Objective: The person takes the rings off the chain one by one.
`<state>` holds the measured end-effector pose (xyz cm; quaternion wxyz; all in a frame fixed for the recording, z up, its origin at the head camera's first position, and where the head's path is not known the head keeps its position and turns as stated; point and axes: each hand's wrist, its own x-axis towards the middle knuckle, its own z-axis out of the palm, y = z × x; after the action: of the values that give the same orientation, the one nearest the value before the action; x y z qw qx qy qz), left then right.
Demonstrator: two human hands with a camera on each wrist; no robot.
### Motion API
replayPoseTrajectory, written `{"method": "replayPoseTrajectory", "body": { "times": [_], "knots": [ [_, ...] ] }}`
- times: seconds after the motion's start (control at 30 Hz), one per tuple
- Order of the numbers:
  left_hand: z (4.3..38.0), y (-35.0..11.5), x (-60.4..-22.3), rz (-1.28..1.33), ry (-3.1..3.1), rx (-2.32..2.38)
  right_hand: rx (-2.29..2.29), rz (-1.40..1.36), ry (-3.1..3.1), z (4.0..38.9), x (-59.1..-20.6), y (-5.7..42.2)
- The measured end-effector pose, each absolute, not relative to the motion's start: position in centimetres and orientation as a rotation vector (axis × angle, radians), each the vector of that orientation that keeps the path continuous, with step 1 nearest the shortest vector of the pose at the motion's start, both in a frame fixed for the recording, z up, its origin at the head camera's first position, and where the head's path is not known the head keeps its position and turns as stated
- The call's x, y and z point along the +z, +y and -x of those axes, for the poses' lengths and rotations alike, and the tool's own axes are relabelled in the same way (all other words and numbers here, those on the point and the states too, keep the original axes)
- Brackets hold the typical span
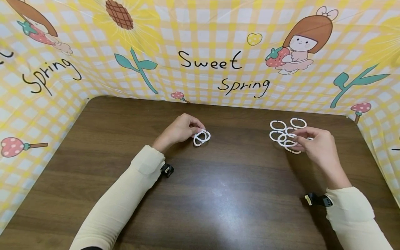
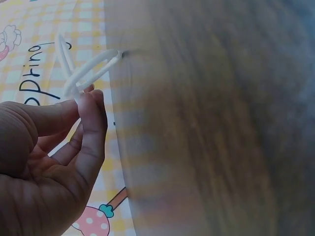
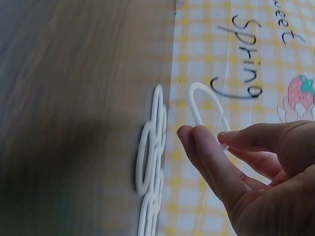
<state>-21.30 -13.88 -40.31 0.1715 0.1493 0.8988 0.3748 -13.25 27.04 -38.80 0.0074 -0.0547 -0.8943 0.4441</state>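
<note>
My left hand (image 1: 182, 129) pinches a white oval plastic chain link between thumb and fingertips, over the middle of the table. In the left wrist view, this link (image 2: 87, 63) is hooked together with a second white link (image 2: 63, 51), and both stick up beyond the fingertips. On the right, my right hand (image 1: 322, 147) holds a single white link (image 3: 192, 101) by one end between thumb and fingers, with a small split visible in its side. Just beneath and beside that hand lies a loose group of several similar links (image 1: 277, 121), partly hidden by the fingers.
The brown wood-grain table (image 1: 225, 173) reaches back to a yellow checked cloth (image 1: 200, 38) with printed flowers, figures and lettering, which also stands along both sides. Small black camera mounts (image 1: 167, 170) sit at the cuffs of both pale sleeves.
</note>
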Motion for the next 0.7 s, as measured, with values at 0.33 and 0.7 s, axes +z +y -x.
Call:
{"method": "replayPoseTrajectory", "body": {
  "times": [0.33, 0.7],
  "knots": [
    [21.3, -13.8, -40.3, -0.412, 2.533, 1.08, 1.544, 0.294, -2.795, 12.2, -39.5, 30.4],
    [21.2, -13.7, -40.3, -0.416, 2.539, 1.073, 1.614, 0.403, -2.779, 11.5, -40.3, 32.3]
  ]
}}
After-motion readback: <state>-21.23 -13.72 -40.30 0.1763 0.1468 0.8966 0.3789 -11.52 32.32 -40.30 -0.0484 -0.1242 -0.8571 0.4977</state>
